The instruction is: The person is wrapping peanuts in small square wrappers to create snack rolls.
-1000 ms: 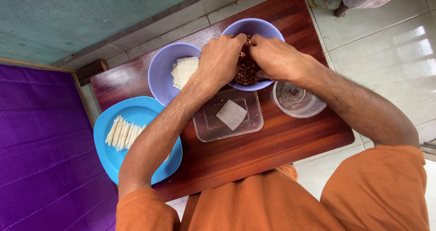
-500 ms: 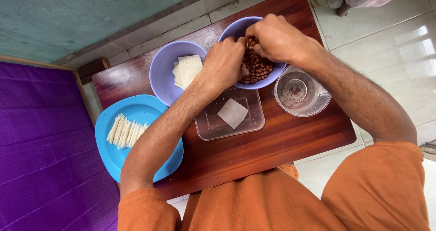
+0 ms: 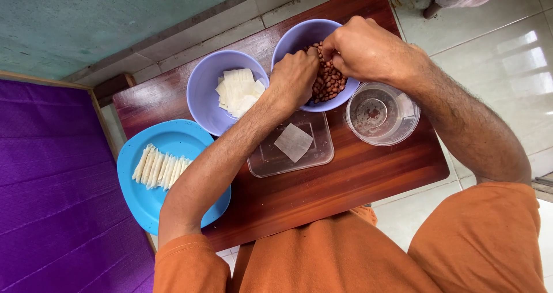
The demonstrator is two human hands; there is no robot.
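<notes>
Both my hands meet over a purple bowl (image 3: 299,31) of brown peanuts (image 3: 331,82) at the back of the low wooden table (image 3: 345,178). My left hand (image 3: 296,77) rests on the bowl's near rim, fingers curled into the peanuts. From the right, my right hand (image 3: 368,51) pinches at the peanuts, its fingertips touching the left hand's. Exactly what sits between the fingers is hidden. Just below the hands lies a clear rectangular tray (image 3: 271,160) holding one white square wrapper (image 3: 294,142).
A second purple bowl (image 3: 199,91) holds stacked white wrapper squares (image 3: 237,91). A blue plate (image 3: 173,140) at the left carries several thin white rolls (image 3: 158,167). A clear round container (image 3: 383,114) stands at the right. A purple mat (image 3: 52,183) lies left, tiled floor (image 3: 489,57) right.
My left hand has drawn back from the middle of the peanut bowl to its near rim. My right hand has shifted over the bowl's top, uncovering the peanuts.
</notes>
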